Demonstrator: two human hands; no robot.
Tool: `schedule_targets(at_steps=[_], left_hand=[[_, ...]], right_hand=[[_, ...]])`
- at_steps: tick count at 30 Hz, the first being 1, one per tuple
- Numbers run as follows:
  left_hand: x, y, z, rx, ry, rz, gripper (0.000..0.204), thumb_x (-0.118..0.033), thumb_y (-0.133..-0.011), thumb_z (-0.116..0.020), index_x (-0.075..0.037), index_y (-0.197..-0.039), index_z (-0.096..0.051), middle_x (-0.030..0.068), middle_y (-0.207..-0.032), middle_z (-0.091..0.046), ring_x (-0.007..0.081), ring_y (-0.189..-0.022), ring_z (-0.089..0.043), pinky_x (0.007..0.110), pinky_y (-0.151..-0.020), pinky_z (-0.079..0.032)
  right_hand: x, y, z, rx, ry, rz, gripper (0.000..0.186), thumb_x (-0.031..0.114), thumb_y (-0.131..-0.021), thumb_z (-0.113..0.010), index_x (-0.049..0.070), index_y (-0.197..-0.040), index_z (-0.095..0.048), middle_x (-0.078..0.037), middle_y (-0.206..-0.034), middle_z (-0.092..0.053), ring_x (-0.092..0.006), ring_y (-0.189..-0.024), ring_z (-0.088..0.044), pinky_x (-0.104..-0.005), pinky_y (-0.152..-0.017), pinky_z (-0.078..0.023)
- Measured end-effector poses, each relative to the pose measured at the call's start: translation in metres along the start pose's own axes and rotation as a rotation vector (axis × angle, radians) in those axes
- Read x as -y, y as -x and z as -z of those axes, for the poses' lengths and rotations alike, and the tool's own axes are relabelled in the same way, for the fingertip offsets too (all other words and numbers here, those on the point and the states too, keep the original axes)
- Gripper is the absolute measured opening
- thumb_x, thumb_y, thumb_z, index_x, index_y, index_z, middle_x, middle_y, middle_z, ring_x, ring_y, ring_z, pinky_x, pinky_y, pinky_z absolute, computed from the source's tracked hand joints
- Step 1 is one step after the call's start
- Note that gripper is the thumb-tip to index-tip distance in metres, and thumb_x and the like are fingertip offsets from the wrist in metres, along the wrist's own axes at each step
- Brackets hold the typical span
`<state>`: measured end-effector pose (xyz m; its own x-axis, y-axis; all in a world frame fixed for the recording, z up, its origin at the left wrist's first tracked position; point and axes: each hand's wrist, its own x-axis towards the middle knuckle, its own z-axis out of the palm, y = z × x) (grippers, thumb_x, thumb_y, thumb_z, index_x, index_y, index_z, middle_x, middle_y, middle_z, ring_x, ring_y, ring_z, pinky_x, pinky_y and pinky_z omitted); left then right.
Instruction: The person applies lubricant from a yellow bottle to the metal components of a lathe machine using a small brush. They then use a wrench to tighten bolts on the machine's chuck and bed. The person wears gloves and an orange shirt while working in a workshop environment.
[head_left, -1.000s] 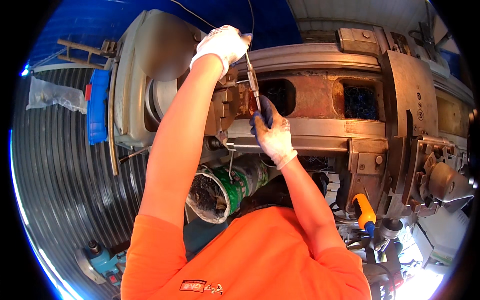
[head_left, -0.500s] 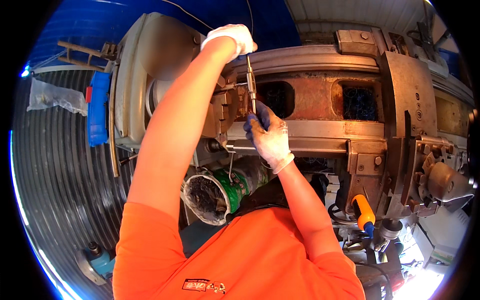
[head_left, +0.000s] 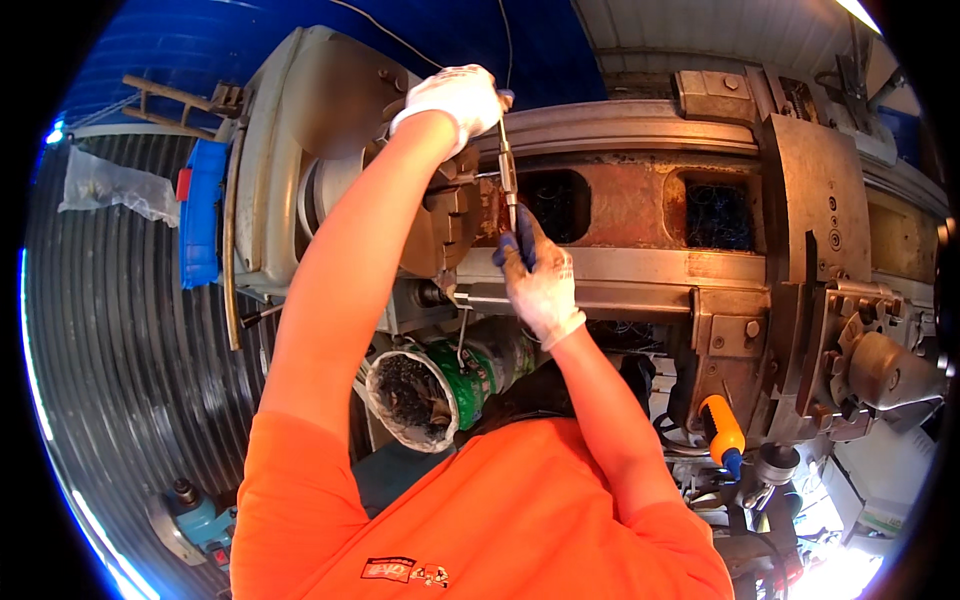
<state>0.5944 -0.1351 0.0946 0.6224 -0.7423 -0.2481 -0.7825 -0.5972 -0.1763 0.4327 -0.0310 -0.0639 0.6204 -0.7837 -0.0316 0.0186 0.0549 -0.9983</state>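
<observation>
A long steel tap wrench (head_left: 508, 172) stands almost upright across the front of the lathe chuck (head_left: 445, 232). My left hand (head_left: 456, 100), in a white work glove, is closed round its far handle. Lower down, my right hand (head_left: 543, 285), gloved in white with dark fingertips, pinches the near handle between thumb and fingers. A thin bright shank runs from the middle of the wrench toward the chuck; my left forearm covers part of the chuck, and where the shank enters is hard to make out.
Lathe bed rails (head_left: 640, 265) run right to the carriage (head_left: 818, 190). A chip-filled bucket (head_left: 410, 400) lies tilted below the chuck. An orange bottle (head_left: 722, 425) hangs by the apron. A blue tray (head_left: 203, 215) sits left of the headstock (head_left: 268, 170).
My left hand has come slightly nearer and left with the wrench's far end. The wrench leans a little more, its near handle shifted slightly right. Both hands keep their hold.
</observation>
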Motion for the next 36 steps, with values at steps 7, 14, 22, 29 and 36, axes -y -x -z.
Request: schedule_targets(at_steps=[7,14,22,29,36], left_hand=[[-0.006,-0.027,-0.006,0.06,-0.251,-0.13,0.04,-0.036,-0.093,-0.063,-0.007,-0.118,-0.072,0.014,-0.117,-0.072,0.0296,-0.111,-0.069,0.038,-0.099,-0.053],[0.023,0.116,-0.02,-0.278,0.377,-0.143,0.049,-0.052,-0.092,-0.066,-0.003,-0.088,-0.065,0.0133,-0.072,-0.067,0.03,-0.07,-0.069,0.041,-0.066,-0.053],[0.019,0.176,-0.125,0.386,1.744,0.084,0.033,-0.031,-0.103,-0.059,0.002,-0.108,-0.062,0.0087,-0.096,-0.068,0.0116,-0.074,-0.062,0.025,-0.059,-0.051],[0.004,0.182,-0.128,-0.04,1.666,0.143,0.028,-0.024,-0.103,-0.059,0.003,-0.11,-0.063,0.0106,-0.095,-0.07,0.0102,-0.07,-0.061,0.023,-0.056,-0.05],[0.033,0.137,-0.095,-0.517,0.884,-0.105,0.02,-0.019,-0.096,-0.065,0.001,-0.095,-0.066,0.0141,-0.079,-0.07,0.0241,-0.068,-0.066,0.033,-0.061,-0.052]], right_hand=[[0.027,-0.001,0.0,0.085,-0.091,0.178,0.064,0.011,-0.093,-0.061,0.0,-0.151,-0.036,-0.028,-0.094,-0.069,-0.0383,-0.085,-0.071,-0.043,-0.079,-0.055],[0.012,-0.029,0.042,0.315,-0.57,0.044,0.047,0.003,-0.101,-0.047,0.0,-0.147,-0.046,-0.007,-0.093,-0.069,-0.011,-0.079,-0.066,-0.0276,-0.073,-0.056],[0.008,-0.135,0.049,0.028,0.338,0.539,0.049,0.004,-0.089,-0.055,0.016,-0.136,-0.061,-0.013,-0.133,-0.062,-0.0309,-0.114,-0.064,-0.0386,-0.098,-0.052],[-0.012,-0.164,0.036,0.211,0.655,0.676,0.045,0.004,-0.086,-0.061,0.016,-0.129,-0.064,-0.011,-0.143,-0.056,-0.0344,-0.129,-0.054,-0.0417,-0.107,-0.046],[-0.046,-0.113,0.023,0.056,0.397,0.446,0.042,0.01,-0.088,-0.062,0.008,-0.13,-0.062,-0.019,-0.125,-0.064,-0.0395,-0.118,-0.059,-0.0449,-0.103,-0.047]])
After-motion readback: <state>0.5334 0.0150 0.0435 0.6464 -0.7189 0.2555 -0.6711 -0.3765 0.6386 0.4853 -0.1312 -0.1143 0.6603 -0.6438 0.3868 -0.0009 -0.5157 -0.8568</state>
